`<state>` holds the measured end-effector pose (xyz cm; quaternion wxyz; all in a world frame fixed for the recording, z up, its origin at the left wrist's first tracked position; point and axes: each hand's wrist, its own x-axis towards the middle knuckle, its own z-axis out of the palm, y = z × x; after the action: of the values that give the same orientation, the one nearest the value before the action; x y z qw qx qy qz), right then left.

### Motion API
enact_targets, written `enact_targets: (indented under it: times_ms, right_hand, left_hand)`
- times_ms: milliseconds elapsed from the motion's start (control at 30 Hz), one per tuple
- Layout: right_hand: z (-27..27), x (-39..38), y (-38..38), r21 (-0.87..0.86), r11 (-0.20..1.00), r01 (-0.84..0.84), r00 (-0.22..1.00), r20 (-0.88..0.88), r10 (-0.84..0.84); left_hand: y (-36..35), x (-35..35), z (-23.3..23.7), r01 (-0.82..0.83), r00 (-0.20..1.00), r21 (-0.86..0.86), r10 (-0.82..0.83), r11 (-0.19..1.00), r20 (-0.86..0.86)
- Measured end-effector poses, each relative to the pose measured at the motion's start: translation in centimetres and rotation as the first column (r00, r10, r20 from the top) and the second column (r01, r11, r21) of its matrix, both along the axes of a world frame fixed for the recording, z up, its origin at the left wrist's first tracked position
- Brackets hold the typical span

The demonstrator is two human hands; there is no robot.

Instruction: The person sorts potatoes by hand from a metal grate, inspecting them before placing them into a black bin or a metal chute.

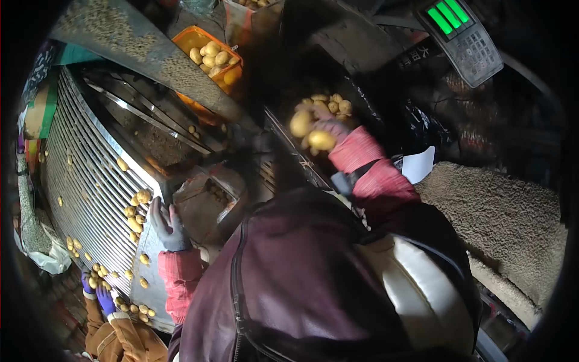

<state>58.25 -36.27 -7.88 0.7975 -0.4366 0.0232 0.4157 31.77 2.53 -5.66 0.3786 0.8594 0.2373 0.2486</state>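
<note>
My left hand (168,227), in a grey glove, rests at the edge of the ribbed metal sorting table (90,163) with its fingers apart. Just left of it lies a small group of potatoes (136,220). On the right, my right hand (329,125), also gloved, is above a dark container lined with black plastic (422,123). Large potatoes (301,123) are at its fingertips, and more potatoes (332,104) lie below and behind. Motion blurs this hand slightly.
An orange basket of potatoes (210,57) stands at the top. A scale display (461,45) is at the upper right, above a fleecy brown cover (494,211). At the lower left, a co-worker's purple-gloved hands (104,297) are among potatoes.
</note>
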Motion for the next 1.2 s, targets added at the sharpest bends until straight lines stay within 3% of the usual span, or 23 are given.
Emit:
enact_targets:
  times_ms: [67, 133, 200, 233, 267, 300, 333, 433, 533, 600, 633, 700, 800, 867, 900, 1000, 1033, 1133, 1200]
  right_hand:
    - [1.1, 2.1, -3.2, -0.247, 0.966, 0.076, 0.989, 0.144, -0.041]
    - [3.0, 3.0, -5.4, -0.386, 0.909, 0.156, 0.986, 0.122, -0.117]
    - [-0.8, 5.1, -9.2, -0.512, 0.842, 0.170, 0.915, 0.399, 0.058]
    - [-1.0, 5.1, -10.2, -0.613, 0.783, 0.100, 0.933, 0.331, 0.140]
    - [-1.2, 5.5, -11.0, -0.845, 0.535, -0.015, 0.857, 0.264, 0.443]
    - [-1.6, 6.3, -11.6, -0.977, 0.205, -0.059, 0.724, 0.099, 0.683]
    - [-2.2, 7.0, -11.9, -0.988, -0.151, -0.025, 0.555, -0.139, 0.820]
    - [-5.9, 7.5, -12.5, -0.996, 0.084, 0.002, 0.623, 0.067, 0.780]
    - [-10.6, 6.3, -11.4, -0.978, 0.181, 0.106, 0.550, 0.210, 0.808]
    - [-12.2, 5.3, -10.1, -0.953, 0.284, -0.103, 0.837, 0.071, 0.543]
    - [-12.2, 4.6, -9.5, -0.978, 0.183, -0.095, 0.829, 0.024, 0.559]
    - [-10.9, 3.4, -9.6, -0.996, -0.060, 0.064, 0.496, -0.020, 0.868]
    - [-12.2, 0.3, -11.4, -0.978, -0.209, -0.009, 0.353, -0.199, 0.914]
    - [-3.3, -0.5, -8.8, -0.951, -0.305, -0.057, 0.199, -0.310, 0.930]
    - [-2.4, -0.9, -8.3, -0.929, -0.369, -0.029, 0.163, -0.369, 0.915]
    - [-6.3, 0.4, -8.6, -0.911, -0.406, -0.069, 0.129, -0.411, 0.902]
    - [-6.6, 1.2, -8.2, -0.886, -0.461, -0.048, 0.143, -0.463, 0.875]
    - [-5.7, 4.1, -6.7, -0.975, -0.221, -0.014, 0.477, -0.200, 0.856]
    - [-3.4, 4.7, -4.9, -0.980, 0.182, -0.079, 0.903, 0.007, 0.430]
  left_hand:
    - [1.7, -2.5, 0.3, -0.003, 0.949, 0.331, 0.107, 0.943, -0.296]
    - [2.7, -4.8, -0.9, -0.035, 0.889, 0.385, 0.205, 0.922, -0.410]
    - [3.0, -6.5, -2.2, -0.047, 0.840, 0.394, 0.250, 0.918, -0.482]
    - [3.0, -6.9, -2.6, -0.046, 0.829, 0.375, 0.245, 0.926, -0.503]
    - [3.1, -7.1, -3.0, -0.047, 0.819, 0.355, 0.240, 0.934, -0.521]
    - [3.1, -7.0, -3.0, -0.021, 0.821, 0.396, 0.241, 0.918, -0.517]
    - [3.1, -7.0, -3.1, -0.027, 0.838, 0.372, 0.224, 0.928, -0.498]
    - [3.3, -7.3, -3.7, -0.034, 0.866, 0.323, 0.189, 0.946, -0.463]
    - [3.5, -7.4, -3.8, -0.029, 0.858, 0.316, 0.185, 0.948, -0.479]
    - [3.5, -7.4, -3.7, -0.040, 0.857, 0.300, 0.187, 0.953, -0.480]
    - [3.4, -7.5, -3.7, -0.056, 0.862, 0.281, 0.189, 0.958, -0.471]
    - [3.1, -7.1, -3.6, -0.081, 0.875, 0.240, 0.185, 0.967, -0.447]
    - [3.5, -7.3, -3.9, -0.081, 0.861, 0.230, 0.185, 0.970, -0.474]
    - [2.9, -6.8, -3.5, -0.101, 0.863, 0.230, 0.200, 0.968, -0.463]
    - [2.7, -6.7, -3.3, -0.111, 0.859, 0.228, 0.209, 0.967, -0.467]
    - [2.4, -6.7, -3.3, -0.127, 0.856, 0.225, 0.221, 0.966, -0.468]
    - [2.7, -6.9, -3.4, -0.116, 0.854, 0.235, 0.217, 0.965, -0.473]
    - [2.7, -6.8, -3.0, -0.115, 0.847, 0.238, 0.220, 0.964, -0.484]
    - [2.4, -6.8, -3.0, -0.124, 0.842, 0.237, 0.229, 0.964, -0.488]
